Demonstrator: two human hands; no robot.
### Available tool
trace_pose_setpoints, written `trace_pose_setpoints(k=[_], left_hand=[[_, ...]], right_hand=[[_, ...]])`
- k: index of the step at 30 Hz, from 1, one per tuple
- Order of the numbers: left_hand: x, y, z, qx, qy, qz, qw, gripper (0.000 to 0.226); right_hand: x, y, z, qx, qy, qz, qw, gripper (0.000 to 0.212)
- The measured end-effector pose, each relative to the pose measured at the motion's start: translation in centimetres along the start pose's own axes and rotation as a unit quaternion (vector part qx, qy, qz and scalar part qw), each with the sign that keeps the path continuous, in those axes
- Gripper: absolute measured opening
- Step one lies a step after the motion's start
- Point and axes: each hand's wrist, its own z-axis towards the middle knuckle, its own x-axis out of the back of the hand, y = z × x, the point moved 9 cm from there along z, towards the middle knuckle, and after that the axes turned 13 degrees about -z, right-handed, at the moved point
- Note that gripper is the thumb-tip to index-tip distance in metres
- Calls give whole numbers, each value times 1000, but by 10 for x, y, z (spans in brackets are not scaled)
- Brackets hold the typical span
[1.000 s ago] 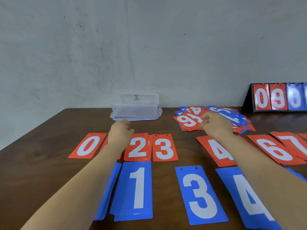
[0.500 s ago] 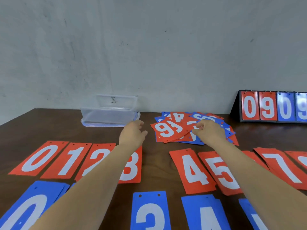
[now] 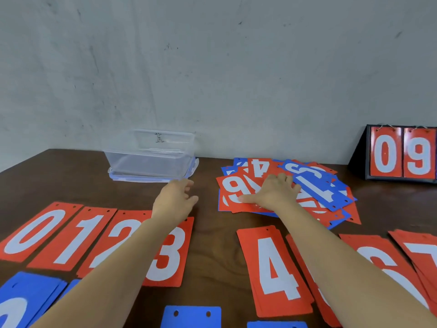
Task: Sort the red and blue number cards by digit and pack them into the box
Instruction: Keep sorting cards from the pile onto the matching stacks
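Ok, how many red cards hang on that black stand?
2 on the black stand: a red 0 on the left, a red 9 beside it. More may hide past the picture's edge.

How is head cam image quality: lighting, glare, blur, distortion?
Head view: soft even light, faint shadows, no glare on the card pile; left hand and red 0 card slightly soft; wide-angle stretch toward the edges; clear box low-contrast against the wall; scoreboard cropped right.

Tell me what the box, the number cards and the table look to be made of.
Box: probably clear plastic; see-through walls, bluish rim at its base.
Number cards: thin stiff sheet, plastic or coated card; they lie flat, matte, with punched holes.
Table: dark brown wood or wood-look veneer; grain shows, with a slight sheen.
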Motion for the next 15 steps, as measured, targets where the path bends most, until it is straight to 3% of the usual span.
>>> trace_pose_setpoints(k=[3,6,8,10,12,15], left_hand=[[-4,-1,2,-4,-13,6,1000,46],[-8,1,5,-7,-25,-2,1000,45],[-11,6,9,-13,-32,-7,999,44],[-12,18,11,-36,-31,-9,999,45],[-10,49,11,-114,-8,5,993,53],[-19,100,7,-230,-37,48,971,71]], right_hand=[[-1,10,5,-9,-2,70,998,94],[5,20,6,6,45,150,988,44],[7,26,5,18,53,257,965,23],[14,29,5,44,57,368,927,22],[31,28,-2,83,59,431,896,27],[60,12,-20,173,1,452,875,20]])
